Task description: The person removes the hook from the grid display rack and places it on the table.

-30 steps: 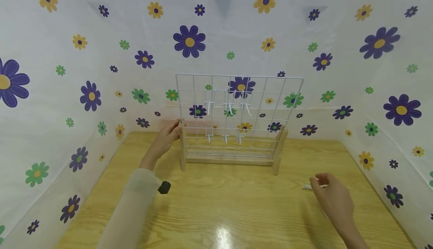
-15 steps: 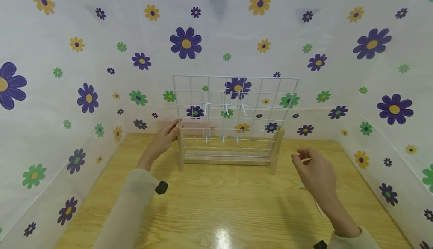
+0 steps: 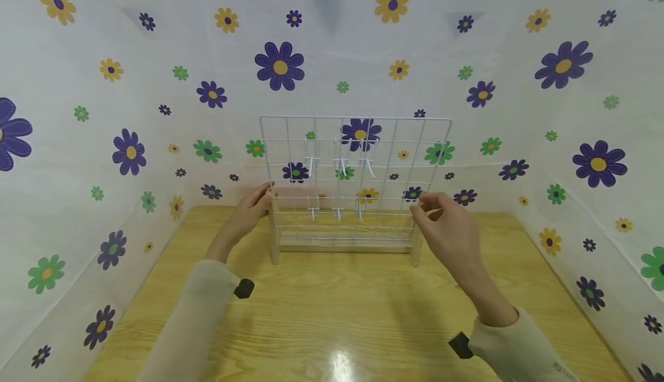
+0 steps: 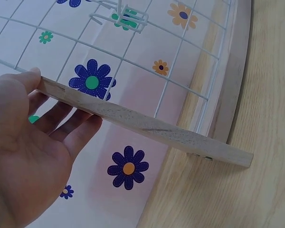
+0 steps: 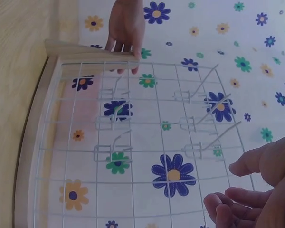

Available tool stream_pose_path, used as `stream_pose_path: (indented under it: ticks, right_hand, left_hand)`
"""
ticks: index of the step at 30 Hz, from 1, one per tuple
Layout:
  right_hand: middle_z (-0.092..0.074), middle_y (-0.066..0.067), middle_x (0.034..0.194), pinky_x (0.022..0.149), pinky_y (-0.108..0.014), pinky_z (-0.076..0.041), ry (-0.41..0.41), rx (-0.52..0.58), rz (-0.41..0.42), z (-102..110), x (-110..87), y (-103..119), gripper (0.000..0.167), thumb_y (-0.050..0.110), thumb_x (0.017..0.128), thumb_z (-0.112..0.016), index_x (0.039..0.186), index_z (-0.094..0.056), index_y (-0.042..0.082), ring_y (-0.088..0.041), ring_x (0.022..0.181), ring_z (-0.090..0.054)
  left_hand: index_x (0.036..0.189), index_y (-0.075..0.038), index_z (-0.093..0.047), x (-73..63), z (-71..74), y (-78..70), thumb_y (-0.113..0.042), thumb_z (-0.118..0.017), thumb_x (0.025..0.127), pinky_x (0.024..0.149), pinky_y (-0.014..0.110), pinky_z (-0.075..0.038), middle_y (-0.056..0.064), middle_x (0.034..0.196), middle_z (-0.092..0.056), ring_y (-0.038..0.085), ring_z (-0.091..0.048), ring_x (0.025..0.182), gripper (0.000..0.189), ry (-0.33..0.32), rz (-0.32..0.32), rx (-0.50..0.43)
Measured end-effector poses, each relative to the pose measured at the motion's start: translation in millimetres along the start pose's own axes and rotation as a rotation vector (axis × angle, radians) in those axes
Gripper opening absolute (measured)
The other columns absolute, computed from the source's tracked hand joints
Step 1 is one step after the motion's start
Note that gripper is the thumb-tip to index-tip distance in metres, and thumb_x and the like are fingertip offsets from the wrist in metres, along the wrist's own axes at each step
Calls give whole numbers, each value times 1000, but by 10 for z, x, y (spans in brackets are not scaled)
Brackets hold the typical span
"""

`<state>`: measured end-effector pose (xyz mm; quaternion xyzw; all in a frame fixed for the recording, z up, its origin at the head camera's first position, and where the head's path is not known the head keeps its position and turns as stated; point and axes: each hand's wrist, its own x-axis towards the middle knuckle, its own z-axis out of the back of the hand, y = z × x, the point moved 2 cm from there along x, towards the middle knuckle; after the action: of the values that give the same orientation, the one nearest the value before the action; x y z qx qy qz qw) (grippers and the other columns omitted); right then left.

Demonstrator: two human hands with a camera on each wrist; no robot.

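Note:
A white wire grid rack (image 3: 355, 117) stands upright on the table in a wooden frame. My left hand (image 3: 244, 218) grips its left wooden post (image 4: 147, 124), thumb on one side and fingers on the other. Near the right wooden post (image 3: 417, 249) is my right hand (image 3: 451, 232), fingers loosely bent; the right wrist view shows a gap between thumb and fingers with nothing in it. Whether it touches the rack, I cannot tell. White wire hooks hang on the grid in two rows, an upper hook (image 5: 194, 151) among them and a lower hook (image 3: 338, 212) below.
The wooden table (image 3: 321, 307) stretches in front of the rack. A wooden rail (image 3: 344, 248) joins the posts at the bottom. Flower-printed white sheeting (image 3: 223, 53) encloses the back and both sides.
My right hand has left the small white items on the right of the table and moved up and left to the rack's right side. The left hand keeps its grip on the post.

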<state>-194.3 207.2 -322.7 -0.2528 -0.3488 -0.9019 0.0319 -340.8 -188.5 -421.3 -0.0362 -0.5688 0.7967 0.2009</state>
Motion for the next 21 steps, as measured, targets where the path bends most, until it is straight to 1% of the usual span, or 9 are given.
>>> stream_pose_path:
  ticks: [4,8,11,16,21]
  right_hand:
    - [-74,-14,98,60,-28,-52,-13,40,30,-59,75,109,27,21,98,-71,114,-72,-1,-25,79,-69]
    - [-73,-14,97,64,-32,-54,-29,56,64,-124,143,179,32,24,97,-75,115,-71,-3,-26,78,-68]
    - [-73,-15,96,66,-35,-55,-52,59,97,-168,190,224,35,25,95,-77,115,-70,-3,-27,78,-68]
    - [-73,-16,98,63,-35,-54,-74,81,139,-239,268,311,34,23,94,-79,115,-70,-3,-26,78,-67]
    - [-73,-14,97,63,-34,-55,-91,116,193,-323,313,399,35,22,91,-82,114,-72,-2,-25,77,-68]
  left_hand:
    - [165,-5,-20,4,-2,-10,-31,-37,115,117,52,-40,28,161,-33,44,-37,146,59,-2,-2,2]
    - [165,-5,-20,9,-7,-19,-30,-38,115,117,52,-40,27,163,-30,43,-35,148,59,-1,6,11]
    - [165,-5,-21,18,-8,-28,-30,-38,115,117,53,-39,28,163,-29,43,-34,149,59,-2,10,11]
    - [164,-6,-24,40,-7,-11,-35,-40,114,116,53,-41,27,162,-32,42,-35,148,61,-16,9,22]
    - [163,-2,-27,26,-20,0,-34,-40,114,115,54,-41,27,161,-35,43,-37,147,59,-26,-3,43]
